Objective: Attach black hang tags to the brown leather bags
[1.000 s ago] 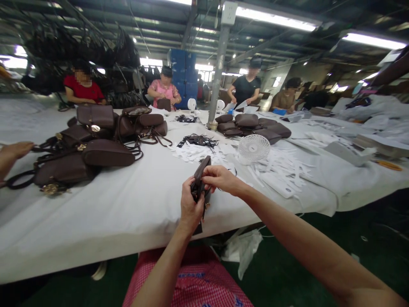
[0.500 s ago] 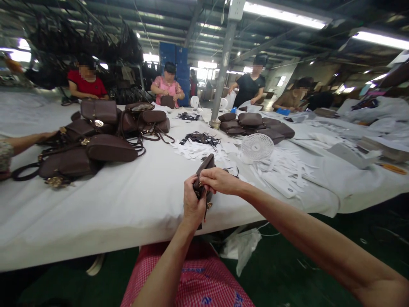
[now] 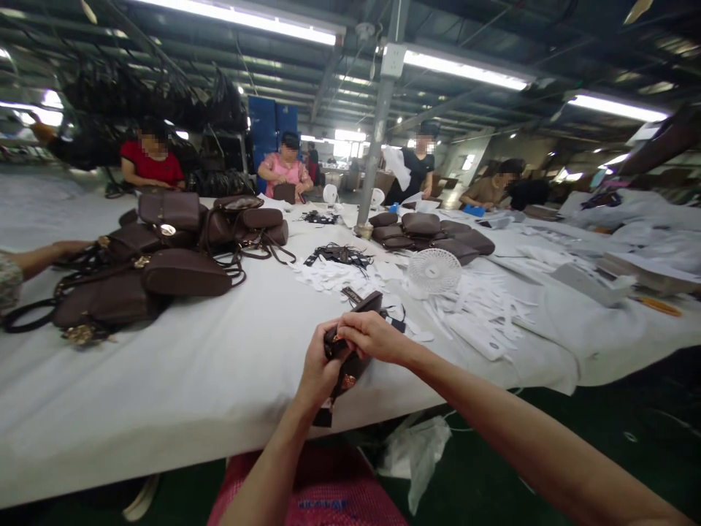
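Observation:
Both my hands are on a small dark brown bag (image 3: 355, 371) at the front of the white-covered table (image 3: 219, 372). My left hand (image 3: 320, 361) is closed around the bag's near left side. Against the bag's upper edge, my right hand (image 3: 369, 336) pinches with thumb and fingers; what lies between the fingertips is too small to make out. A coppery metal fitting (image 3: 348, 381) shows on the bag below my hands. Black tags hang from it, one of them (image 3: 323, 417) near the table edge.
Brown bags (image 3: 186, 272) are heaped at left, where another person's arm (image 3: 41, 256) reaches in. Beyond my hands lie black tags (image 3: 339, 256), white paper strips (image 3: 493, 314) and a white fan (image 3: 434, 273). More bags (image 3: 421, 225) sit near a metal post (image 3: 374, 153). Several people work across the table.
The camera view has tilted upward. My hands and the bag sit slightly lower, and the bag is tilted more to the right, with its metal fitting showing more. A person at the back now raises white material.

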The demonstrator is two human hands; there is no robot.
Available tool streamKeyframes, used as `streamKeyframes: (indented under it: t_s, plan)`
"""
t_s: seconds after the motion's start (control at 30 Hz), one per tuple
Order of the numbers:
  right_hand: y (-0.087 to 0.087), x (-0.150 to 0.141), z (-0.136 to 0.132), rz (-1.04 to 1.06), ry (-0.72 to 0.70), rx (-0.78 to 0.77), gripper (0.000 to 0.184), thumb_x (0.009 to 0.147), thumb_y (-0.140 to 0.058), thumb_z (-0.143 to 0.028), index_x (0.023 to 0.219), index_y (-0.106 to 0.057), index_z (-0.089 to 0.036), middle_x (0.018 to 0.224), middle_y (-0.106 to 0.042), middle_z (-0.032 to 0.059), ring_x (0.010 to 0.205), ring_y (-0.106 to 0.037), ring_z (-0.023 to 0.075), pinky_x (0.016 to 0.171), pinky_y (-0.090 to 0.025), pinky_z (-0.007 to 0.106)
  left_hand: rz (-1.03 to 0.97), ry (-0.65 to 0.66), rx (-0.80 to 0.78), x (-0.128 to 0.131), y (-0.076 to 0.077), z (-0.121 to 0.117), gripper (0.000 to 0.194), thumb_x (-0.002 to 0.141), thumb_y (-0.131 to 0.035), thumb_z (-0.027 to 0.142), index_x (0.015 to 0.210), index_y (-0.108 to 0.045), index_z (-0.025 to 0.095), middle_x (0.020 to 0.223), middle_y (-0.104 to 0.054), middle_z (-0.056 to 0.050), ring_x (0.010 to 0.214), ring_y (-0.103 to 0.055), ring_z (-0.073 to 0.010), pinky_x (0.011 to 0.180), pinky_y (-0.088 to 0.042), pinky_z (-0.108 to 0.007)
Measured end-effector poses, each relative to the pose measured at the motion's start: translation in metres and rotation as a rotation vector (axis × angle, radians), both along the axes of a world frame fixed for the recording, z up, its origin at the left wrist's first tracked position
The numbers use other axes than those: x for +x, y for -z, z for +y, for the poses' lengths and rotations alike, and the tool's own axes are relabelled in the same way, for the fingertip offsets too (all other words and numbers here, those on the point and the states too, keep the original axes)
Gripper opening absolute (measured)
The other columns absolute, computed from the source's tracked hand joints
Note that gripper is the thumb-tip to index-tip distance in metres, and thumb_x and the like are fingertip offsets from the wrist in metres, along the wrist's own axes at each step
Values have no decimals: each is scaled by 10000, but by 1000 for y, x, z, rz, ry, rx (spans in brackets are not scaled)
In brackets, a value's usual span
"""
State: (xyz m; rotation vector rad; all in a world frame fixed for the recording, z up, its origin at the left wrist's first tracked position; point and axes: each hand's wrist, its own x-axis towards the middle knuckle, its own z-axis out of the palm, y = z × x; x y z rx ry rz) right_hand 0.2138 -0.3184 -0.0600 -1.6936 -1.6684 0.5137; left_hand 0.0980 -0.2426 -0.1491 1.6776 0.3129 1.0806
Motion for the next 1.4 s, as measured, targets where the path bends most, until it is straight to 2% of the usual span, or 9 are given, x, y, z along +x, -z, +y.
streamKeyframes:
  t_s: [0.1,0.3,0.43,0.63,0.77,0.93,1.03,1.13,1.4]
  plan:
    - [-9,13,-4,-251,90,49,98,844,-601,-278,886,-623,-192,661,-624,-29,570,-577,125,581,-423,233,21,18,-36,-2,-6,4,387,757,-630,186,1140,-576,177,1056,-680,-69,958,-641,-201,873,-528,-355]
    - [-25,48,-11,-883,-49,129,908,588,-870,-321,1374,-441,-172,1297,-564,173,1202,-509,323,955,-407,435,62,99,40,-12,-18,10,416,703,-636,173,1119,-627,186,1109,-691,-81,1005,-652,-241,909,-532,-394]
    - [-22,39,-3,-1090,-248,-48,385,759,-749,-347,1068,-607,-166,895,-692,62,790,-636,216,640,-442,305,143,129,109,-30,-19,19,394,739,-652,257,1131,-659,222,1144,-694,-81,1046,-658,-268,928,-542,-406]
    - [-5,-2,-2,-1116,-252,487,178,944,-453,-166,799,-555,-181,725,-619,1,629,-540,146,565,-374,293,173,0,526,-87,-23,30,382,792,-624,316,1168,-662,374,1195,-685,-29,1087,-655,-277,948,-557,-410]
    - [-40,12,-6,-1133,-126,750,258,967,-372,-141,843,-594,-180,800,-648,34,717,-560,151,654,-425,293,61,-39,1001,-69,-84,33,528,841,-550,248,1357,-513,353,1265,-643,-50,1207,-582,-268,1068,-456,-466]
    - [-146,111,-14,-1230,578,694,332,938,-332,-149,1061,-638,-111,1077,-646,179,989,-593,293,875,-454,461,279,-198,1177,74,-211,48,542,878,-503,155,1412,-432,218,1514,-380,-120,1448,-251,-278,1177,-150,-582]
    - [-185,161,-12,-1208,922,635,467,901,-335,-136,1318,-503,-9,1310,-492,294,1240,-439,427,965,-356,618,523,-352,1039,146,-237,60,779,836,-628,268,1496,-234,135,1570,-176,-232,1456,-172,-367,1127,-168,-643]
    - [-154,171,-14,-1273,832,598,442,912,-396,-200,1293,-539,-28,1290,-545,265,1155,-541,359,889,-464,467,470,-265,1143,163,-194,62,617,920,-502,331,1479,-274,207,1576,-227,-150,1453,-223,-277,1159,-188,-555]
    - [111,133,-65,-943,132,312,361,870,-498,-160,1205,-623,-204,1220,-647,132,1062,-644,239,873,-554,348,1115,-205,832,-8,11,139,510,870,-518,212,1377,-467,176,1494,-384,-198,1396,-353,-311,1114,-263,-593]
